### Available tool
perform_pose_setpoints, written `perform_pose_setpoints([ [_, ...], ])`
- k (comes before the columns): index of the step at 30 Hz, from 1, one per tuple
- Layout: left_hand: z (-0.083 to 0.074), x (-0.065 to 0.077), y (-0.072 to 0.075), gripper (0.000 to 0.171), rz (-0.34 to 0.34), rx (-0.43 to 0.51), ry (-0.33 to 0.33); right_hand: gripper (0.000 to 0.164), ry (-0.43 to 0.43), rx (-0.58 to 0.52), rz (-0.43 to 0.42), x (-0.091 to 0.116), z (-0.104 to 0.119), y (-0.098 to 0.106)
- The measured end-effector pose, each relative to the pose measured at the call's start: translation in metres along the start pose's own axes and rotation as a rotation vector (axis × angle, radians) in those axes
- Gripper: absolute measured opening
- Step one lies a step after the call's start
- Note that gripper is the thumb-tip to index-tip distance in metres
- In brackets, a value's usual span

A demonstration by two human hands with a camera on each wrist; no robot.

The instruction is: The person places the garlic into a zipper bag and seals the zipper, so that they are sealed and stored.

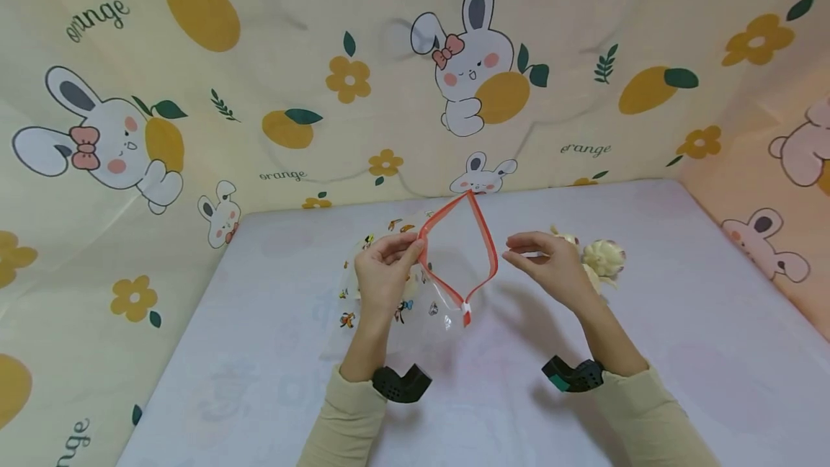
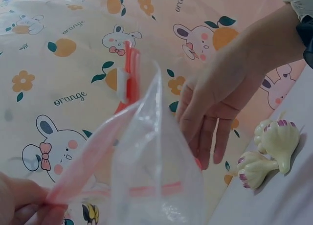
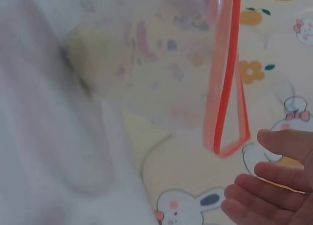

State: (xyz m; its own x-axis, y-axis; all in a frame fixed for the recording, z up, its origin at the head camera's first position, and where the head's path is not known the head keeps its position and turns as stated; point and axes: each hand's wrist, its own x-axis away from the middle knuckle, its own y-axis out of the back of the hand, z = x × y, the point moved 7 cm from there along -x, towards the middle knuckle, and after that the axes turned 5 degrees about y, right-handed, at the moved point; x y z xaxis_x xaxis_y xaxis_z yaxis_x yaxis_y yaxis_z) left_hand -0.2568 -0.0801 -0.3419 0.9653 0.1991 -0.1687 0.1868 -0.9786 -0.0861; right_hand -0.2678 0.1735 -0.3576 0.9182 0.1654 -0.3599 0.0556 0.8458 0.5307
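Nearest us, two sleeves (image 1: pixel 350 409) reach over the white table (image 1: pixel 259 308). Farther in, we see a slider (image 1: pixel 466 306) at the near corner of the clear bag (image 1: pixel 424 316), whose red rim gapes wide above the table. Our left hand (image 1: pixel 387 265) pinches that rim between thumb and fingers; our right hand (image 1: pixel 551 265) — fingers loosely extended, thumb apart, holding nothing — hovers just beside the rim's other side. Beyond the right hand, garlic (image 1: pixel 604 258) lies on the table — and behind everything, we see a rabbit-print cloth (image 1: pixel 389 20).
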Motion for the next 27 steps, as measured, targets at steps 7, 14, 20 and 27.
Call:
perform_pose_setpoints([
  [7, 0.000, 0.000, 0.001, 0.017, -0.005, -0.008, 0.015, 0.032, -0.003, 0.005, 0.070, 0.005, -0.016, 0.011],
  [14, 0.000, 0.000, 0.001, 0.017, 0.003, 0.001, 0.006, 0.031, 0.009, 0.029, 0.094, 0.010, -0.026, 0.028],
  [20, -0.001, 0.000, 0.000, 0.017, 0.001, 0.004, 0.009, 0.036, -0.042, 0.046, 0.127, 0.017, -0.042, 0.042],
  [27, 0.004, 0.001, -0.002, 0.018, 0.017, 0.012, 0.056, 0.041, -0.103, 0.070, 0.126, 0.025, -0.061, 0.057],
])
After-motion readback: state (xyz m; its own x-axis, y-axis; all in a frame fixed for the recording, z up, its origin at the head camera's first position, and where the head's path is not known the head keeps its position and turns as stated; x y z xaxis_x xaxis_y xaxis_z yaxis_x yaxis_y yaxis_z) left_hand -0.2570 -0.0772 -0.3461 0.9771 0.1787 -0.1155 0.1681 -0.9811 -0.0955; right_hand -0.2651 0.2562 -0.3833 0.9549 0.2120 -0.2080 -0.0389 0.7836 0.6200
